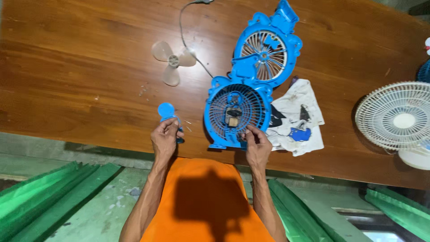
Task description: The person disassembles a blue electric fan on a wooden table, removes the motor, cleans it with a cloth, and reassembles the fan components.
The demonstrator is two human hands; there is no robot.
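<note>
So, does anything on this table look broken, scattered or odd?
The blue fan lies opened up: its front grille is swung away, the pale blade lies apart, and small bits are scattered on the wooden table.

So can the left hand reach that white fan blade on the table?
Probably yes. The left hand holds a small blue round part, and the white fan blade lies further up the wooden table with only bare wood between. It would likely need to put the part down first.
</note>
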